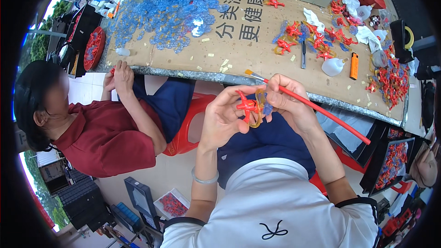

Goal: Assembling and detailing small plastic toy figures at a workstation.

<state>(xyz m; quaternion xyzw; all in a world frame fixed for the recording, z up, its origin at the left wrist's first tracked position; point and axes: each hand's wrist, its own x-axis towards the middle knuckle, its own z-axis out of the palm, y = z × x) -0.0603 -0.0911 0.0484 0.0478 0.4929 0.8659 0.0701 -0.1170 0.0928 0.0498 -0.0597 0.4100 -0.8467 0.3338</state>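
Observation:
My left hand grips a small red plastic figure with spread limbs. A clear yellow curved part and a clear blue part sit against its right side; whether they are joined to it I cannot tell. In my right hand lies a thin paintbrush with a red handle, its bristles pointing up and left, away from the figure. My right fingertips also meet the blue part. Both hands are close together in front of the table's near edge.
Cardboard covers the table. Blue clear parts are heaped at the far left. On the right are assembled figures, a dark slim knife, a white squeeze bottle and an orange lighter. A co-worker sits at my left.

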